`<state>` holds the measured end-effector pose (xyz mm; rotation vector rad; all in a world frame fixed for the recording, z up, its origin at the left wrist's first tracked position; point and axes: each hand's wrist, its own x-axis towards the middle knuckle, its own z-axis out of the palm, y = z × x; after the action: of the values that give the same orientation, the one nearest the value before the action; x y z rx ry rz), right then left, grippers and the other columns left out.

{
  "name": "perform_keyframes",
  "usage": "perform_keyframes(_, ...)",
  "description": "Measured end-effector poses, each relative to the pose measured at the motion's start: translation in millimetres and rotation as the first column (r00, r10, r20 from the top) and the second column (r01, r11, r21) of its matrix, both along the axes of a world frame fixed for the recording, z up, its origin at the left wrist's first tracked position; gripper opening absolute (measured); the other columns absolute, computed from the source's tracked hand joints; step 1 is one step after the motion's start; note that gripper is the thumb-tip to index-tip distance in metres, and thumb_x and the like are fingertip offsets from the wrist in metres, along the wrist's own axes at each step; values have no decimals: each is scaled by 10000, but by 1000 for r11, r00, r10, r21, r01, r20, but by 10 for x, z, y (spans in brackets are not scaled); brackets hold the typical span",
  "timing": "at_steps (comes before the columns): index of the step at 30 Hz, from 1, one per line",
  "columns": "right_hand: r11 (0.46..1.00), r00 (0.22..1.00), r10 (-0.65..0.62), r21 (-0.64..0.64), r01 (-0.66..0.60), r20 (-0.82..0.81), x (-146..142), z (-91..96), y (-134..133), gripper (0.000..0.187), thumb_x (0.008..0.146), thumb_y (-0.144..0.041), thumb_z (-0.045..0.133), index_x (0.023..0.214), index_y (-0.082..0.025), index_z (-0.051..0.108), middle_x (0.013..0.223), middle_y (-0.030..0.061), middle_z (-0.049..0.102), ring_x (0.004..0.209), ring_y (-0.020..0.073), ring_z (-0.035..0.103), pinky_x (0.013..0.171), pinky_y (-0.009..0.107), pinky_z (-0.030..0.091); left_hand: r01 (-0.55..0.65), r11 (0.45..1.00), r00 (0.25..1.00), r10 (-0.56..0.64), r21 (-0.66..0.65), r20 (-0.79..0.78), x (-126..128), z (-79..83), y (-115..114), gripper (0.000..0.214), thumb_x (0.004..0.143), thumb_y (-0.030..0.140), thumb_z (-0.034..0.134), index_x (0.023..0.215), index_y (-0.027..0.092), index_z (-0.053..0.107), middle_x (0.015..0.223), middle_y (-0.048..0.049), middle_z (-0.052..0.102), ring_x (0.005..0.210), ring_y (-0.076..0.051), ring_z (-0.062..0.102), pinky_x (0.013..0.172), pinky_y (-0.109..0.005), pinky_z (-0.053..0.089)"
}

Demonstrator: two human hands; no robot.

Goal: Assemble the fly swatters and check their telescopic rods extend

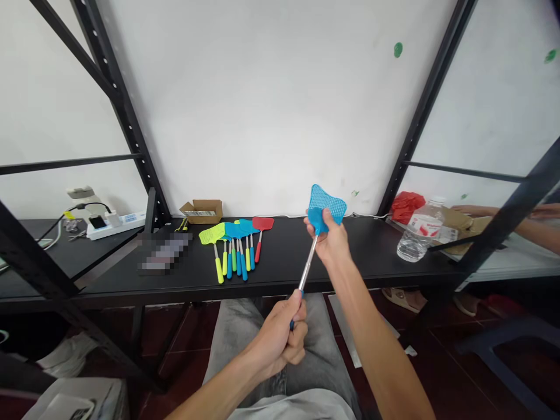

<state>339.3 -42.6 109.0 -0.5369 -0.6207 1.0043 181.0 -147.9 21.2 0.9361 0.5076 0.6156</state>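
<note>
I hold a blue fly swatter [324, 205] with a telescopic metal shaft in front of me. My left hand [280, 338] is closed around its blue handle, low over my lap. My right hand [330, 239] pinches the neck just under the blue mesh head, above the black shelf [394, 256]. On the shelf to the left lies a row of several more swatters [234, 245] with yellow-green, blue and red heads and coloured handles.
A small cardboard box [203, 210] stands at the back of the shelf. A clear water bottle [420, 236] and a red bag [406, 204] are at the right. A power strip [116, 224] and charger sit far left. Another person's arm [525, 224] reaches in from the right.
</note>
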Motion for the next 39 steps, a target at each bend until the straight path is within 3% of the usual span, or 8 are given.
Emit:
perform_keyframes(10,990,964,141,-46,-134,225,-284,-306,-140,340,808,-471,696,882,-139,675,764,84,733,590,167,683,528,243,534,-210,965,977,213,159,0,54,173,236,494,878,667,464,719,209,369,446,128,222,350,-22,69,373,-187,83)
perform_keyframes(17,918,685,394,-218,-332,613,-337,-654,-198,422,793,-522,668,997,-157,724,833,83,733,616,136,628,508,216,457,-336,869,921,383,364,-64,66,51,610,457,905,629,408,842,182,479,572,71,428,382,-50,316,402,-191,232)
perform_keyframes(20,960,657,280,-218,-177,700,-74,-732,-16,454,799,-524,636,1041,-149,717,809,71,719,646,157,627,556,248,479,-171,773,877,402,610,-263,-18,-23,682,450,926,569,392,987,161,572,759,-18,597,554,-120,552,517,-240,394)
perform_keyframes(22,983,572,117,-176,49,812,223,-744,168,454,829,-518,577,1049,-147,718,780,65,709,650,173,625,560,259,465,-52,588,775,533,807,-339,-91,-43,751,407,939,500,406,1084,174,602,897,-60,646,746,-175,620,663,-287,452)
perform_keyframes(26,866,142,47,-111,487,989,885,-730,449,362,868,-436,522,970,-176,751,800,79,726,802,226,671,748,307,476,262,203,431,850,943,-302,-182,-47,1089,334,919,340,469,1164,163,612,1087,-127,635,1031,-273,584,912,-395,403)
perform_keyframes(29,721,-36,187,-112,683,982,1222,-754,495,347,868,-416,517,1053,-230,743,971,101,732,988,282,664,839,359,475,445,174,205,935,879,-289,-177,-84,1425,315,887,296,508,1128,126,619,1126,-176,608,1096,-326,548,944,-453,367)
perform_keyframes(32,629,-108,310,-119,768,945,1367,-829,471,366,857,-434,529,1120,-267,721,1068,124,709,1058,317,645,860,410,481,497,193,112,953,846,-282,-155,-155,1658,291,898,307,491,1062,114,634,1120,-187,597,1094,-334,537,923,-453,368)
perform_keyframes(39,600,-173,373,-94,795,912,1367,-991,459,371,863,-425,519,1149,-276,702,1098,152,685,1037,351,648,849,451,483,502,159,58,975,850,-216,-308,-231,1822,256,897,196,438,1006,126,658,1125,-185,575,1070,-329,526,881,-440,368)
